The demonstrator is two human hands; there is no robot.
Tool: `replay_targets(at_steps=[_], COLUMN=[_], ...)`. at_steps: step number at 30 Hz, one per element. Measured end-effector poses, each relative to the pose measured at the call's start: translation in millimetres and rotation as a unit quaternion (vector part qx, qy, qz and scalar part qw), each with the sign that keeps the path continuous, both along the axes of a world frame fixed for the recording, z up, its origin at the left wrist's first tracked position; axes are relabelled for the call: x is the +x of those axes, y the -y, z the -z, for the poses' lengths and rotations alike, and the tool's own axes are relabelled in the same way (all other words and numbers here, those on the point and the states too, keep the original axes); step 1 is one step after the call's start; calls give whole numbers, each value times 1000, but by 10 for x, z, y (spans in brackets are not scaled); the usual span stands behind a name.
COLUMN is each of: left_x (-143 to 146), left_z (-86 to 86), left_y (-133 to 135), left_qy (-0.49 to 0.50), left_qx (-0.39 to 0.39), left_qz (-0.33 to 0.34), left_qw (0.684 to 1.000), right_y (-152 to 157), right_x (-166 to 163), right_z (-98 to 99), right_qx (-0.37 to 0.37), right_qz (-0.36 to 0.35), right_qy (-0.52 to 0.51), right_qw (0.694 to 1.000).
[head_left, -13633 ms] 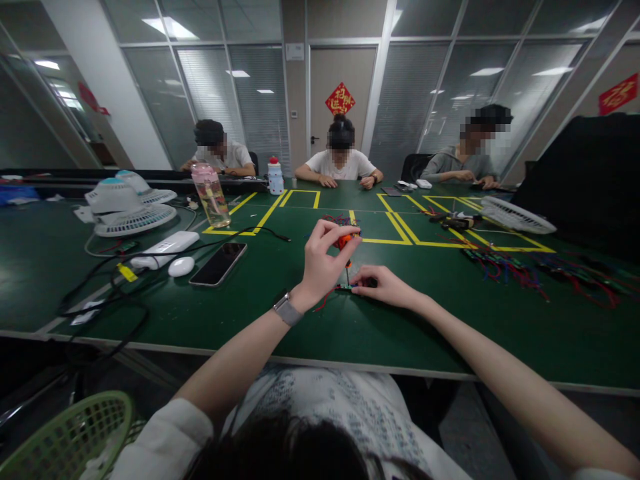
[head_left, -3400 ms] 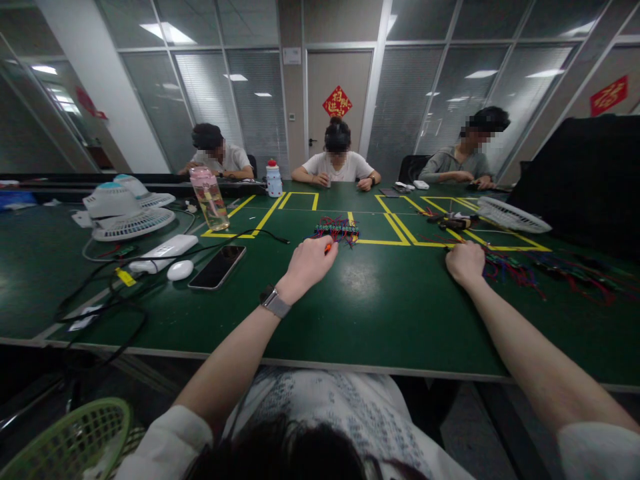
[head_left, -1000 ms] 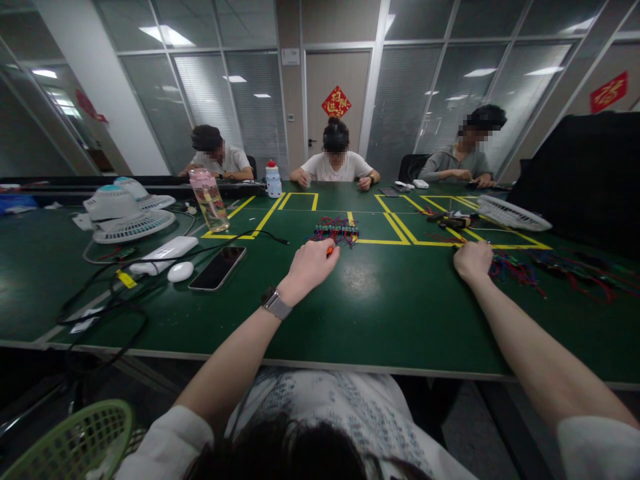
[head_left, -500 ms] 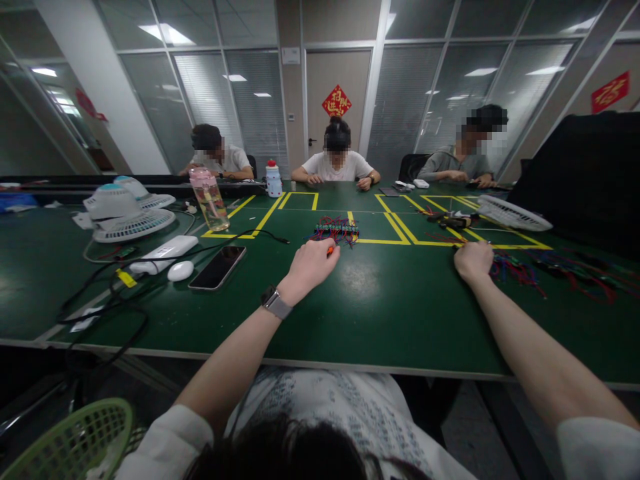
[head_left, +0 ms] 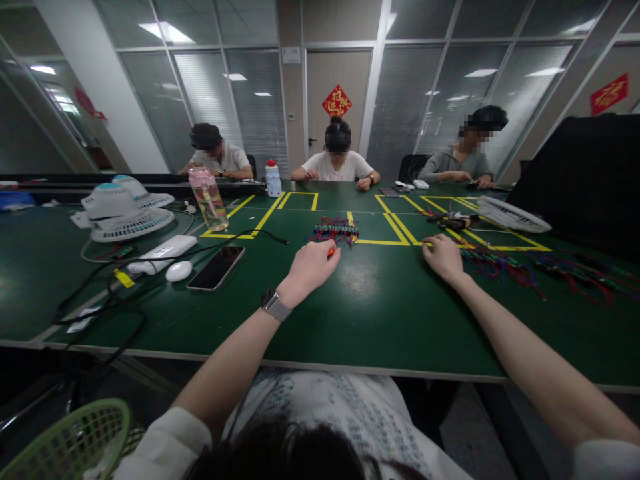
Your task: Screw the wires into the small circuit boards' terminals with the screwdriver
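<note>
My left hand (head_left: 314, 263) is closed around a small orange object (head_left: 331, 253), of which only a bit shows between thumb and fingers; its kind is hidden. Just beyond it lies a row of small green circuit boards (head_left: 336, 230) with red and blue wires sticking out on both sides. My right hand (head_left: 444, 257) hovers low over or rests on the table to the right, fingers curled inward. Whatever its fingertips hold, if anything, is hidden. Beside it on the right spreads a bundle of wired circuit boards (head_left: 500, 267).
More wired boards (head_left: 585, 273) lie far right, by a black screen (head_left: 590, 180). Yellow tape marks (head_left: 380, 241) cross the green table. Left are a phone (head_left: 217, 268), a white case (head_left: 179, 271), a black cable (head_left: 145, 320), a fan (head_left: 130, 223) and a bottle (head_left: 209, 200). Several people sit opposite.
My right hand has moved left, away from the wired bundle, uncovering more of it. My left hand stays in place with the orange object.
</note>
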State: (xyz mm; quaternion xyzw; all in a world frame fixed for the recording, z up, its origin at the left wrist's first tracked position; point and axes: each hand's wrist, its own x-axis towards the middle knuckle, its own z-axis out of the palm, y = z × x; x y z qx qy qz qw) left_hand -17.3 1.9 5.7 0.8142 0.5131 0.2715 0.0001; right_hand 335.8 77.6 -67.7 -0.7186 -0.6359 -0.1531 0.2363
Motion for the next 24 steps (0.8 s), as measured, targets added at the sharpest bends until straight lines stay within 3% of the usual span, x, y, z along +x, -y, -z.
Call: replay_targets(at_steps=[1,3,9,17,24], left_x=[3,9,24,15,29], left_z=[0,0,17,52,50], left_y=[3,8,6,-8,-1], left_qy=[-1,-3,-13,-28,-39], left_qx=[0,-1,1,8,10], left_qz=[1,5,-1,4,7], left_qw=[1000,1000,1000,1000,999], right_y=[-40,-129,-435,-846,-924], right_x=[-151,-476,-1151,-1322,-1372], right_z=[33,106,175,24,-51], right_qx=[-5,-24,-95,-164,-205], right_qz=[-51,-96,-156,-121,-95], right_qy=[-57,-79,-128,-105,-59], right_qw=[997,992,975,973,972])
